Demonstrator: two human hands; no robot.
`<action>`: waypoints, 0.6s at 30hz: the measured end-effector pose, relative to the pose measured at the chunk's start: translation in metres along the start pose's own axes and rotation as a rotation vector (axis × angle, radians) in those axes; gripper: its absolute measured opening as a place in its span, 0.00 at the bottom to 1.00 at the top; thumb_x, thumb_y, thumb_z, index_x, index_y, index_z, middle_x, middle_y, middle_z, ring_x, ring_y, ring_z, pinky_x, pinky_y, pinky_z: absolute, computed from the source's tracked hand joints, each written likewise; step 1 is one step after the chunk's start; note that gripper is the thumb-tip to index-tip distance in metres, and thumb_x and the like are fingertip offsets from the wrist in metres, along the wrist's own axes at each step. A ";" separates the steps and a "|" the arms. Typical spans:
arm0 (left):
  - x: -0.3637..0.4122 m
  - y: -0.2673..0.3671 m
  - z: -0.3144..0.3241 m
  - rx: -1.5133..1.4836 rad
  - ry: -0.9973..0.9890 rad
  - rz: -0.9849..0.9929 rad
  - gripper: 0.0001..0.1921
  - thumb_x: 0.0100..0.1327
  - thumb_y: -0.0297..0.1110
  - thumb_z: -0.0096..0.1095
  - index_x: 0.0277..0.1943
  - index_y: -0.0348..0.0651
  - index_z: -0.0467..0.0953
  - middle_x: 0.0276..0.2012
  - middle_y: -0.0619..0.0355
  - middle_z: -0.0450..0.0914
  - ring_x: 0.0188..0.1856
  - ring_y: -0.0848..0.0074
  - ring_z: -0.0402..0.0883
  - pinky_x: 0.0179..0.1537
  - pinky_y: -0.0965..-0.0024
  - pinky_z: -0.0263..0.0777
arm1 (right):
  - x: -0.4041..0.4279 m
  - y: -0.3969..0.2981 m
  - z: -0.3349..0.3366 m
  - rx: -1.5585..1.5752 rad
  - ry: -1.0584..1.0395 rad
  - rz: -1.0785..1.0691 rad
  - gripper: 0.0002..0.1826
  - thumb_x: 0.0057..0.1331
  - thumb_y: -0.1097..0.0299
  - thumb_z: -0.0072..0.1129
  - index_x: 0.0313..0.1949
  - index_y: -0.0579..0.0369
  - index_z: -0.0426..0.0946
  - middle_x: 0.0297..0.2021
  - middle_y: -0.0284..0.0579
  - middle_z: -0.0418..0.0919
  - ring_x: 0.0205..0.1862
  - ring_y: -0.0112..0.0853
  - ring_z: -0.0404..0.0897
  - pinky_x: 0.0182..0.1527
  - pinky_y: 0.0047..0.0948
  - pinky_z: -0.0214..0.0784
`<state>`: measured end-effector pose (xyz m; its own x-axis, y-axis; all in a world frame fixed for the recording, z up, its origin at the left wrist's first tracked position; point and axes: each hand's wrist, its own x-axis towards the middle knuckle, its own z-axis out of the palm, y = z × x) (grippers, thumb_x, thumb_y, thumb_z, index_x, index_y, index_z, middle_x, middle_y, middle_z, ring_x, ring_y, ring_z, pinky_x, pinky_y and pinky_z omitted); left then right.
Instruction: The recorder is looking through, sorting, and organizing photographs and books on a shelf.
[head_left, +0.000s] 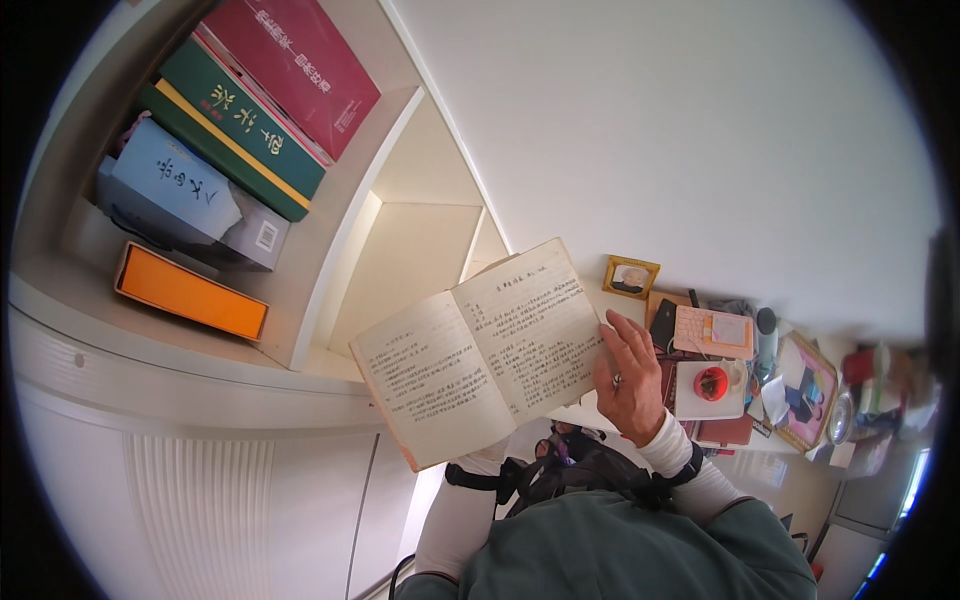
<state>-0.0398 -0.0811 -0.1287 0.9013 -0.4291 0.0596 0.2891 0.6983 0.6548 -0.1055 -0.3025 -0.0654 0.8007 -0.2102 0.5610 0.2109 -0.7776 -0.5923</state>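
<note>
An open notebook (480, 352) with handwritten, slightly yellowed pages is held up in front of me, tilted. My left forearm, in a white sleeve with a black strap, runs beneath it. The notebook hides my left hand, which bears it from below. At the right page's outer edge is my right hand (630, 375), back up, with its fingers loosely bent and apart. Its fingertips overlap or lie right beside the edge; whether they touch the paper I cannot tell.
At left, a white shelf (360, 187) holds green volumes (232, 135), a maroon one (300, 67), a blue box (195, 195) and an orange box (191, 292). On the desk at right are a framed portrait (630, 277), a pink keyboard (712, 330), a red cup (711, 383) and a larger picture frame (806, 394).
</note>
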 end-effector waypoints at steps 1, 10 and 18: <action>0.002 0.006 0.016 -0.115 0.043 -0.008 0.38 0.72 0.64 0.35 0.76 0.50 0.46 0.75 0.51 0.51 0.76 0.58 0.50 0.73 0.51 0.49 | -0.001 0.000 0.000 -0.011 -0.009 0.000 0.24 0.57 0.78 0.58 0.55 0.69 0.72 0.57 0.65 0.73 0.57 0.59 0.72 0.58 0.50 0.69; 0.001 0.004 0.009 0.061 0.045 0.016 0.39 0.71 0.64 0.40 0.76 0.49 0.47 0.75 0.51 0.53 0.76 0.58 0.50 0.73 0.52 0.49 | -0.006 -0.004 0.003 0.306 -0.019 0.164 0.27 0.63 0.74 0.56 0.62 0.68 0.67 0.61 0.63 0.71 0.60 0.54 0.72 0.62 0.44 0.65; -0.002 0.004 -0.002 0.586 -0.019 0.057 0.43 0.67 0.68 0.45 0.76 0.52 0.48 0.75 0.52 0.53 0.76 0.59 0.50 0.73 0.53 0.47 | 0.005 0.001 -0.008 0.709 -0.080 0.451 0.25 0.73 0.57 0.45 0.59 0.67 0.71 0.64 0.58 0.70 0.66 0.44 0.68 0.67 0.39 0.58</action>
<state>-0.0395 -0.0769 -0.1277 0.9027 -0.4143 0.1166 0.0095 0.2900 0.9570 -0.1056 -0.3087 -0.0588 0.9243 -0.3478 0.1572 0.1426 -0.0674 -0.9875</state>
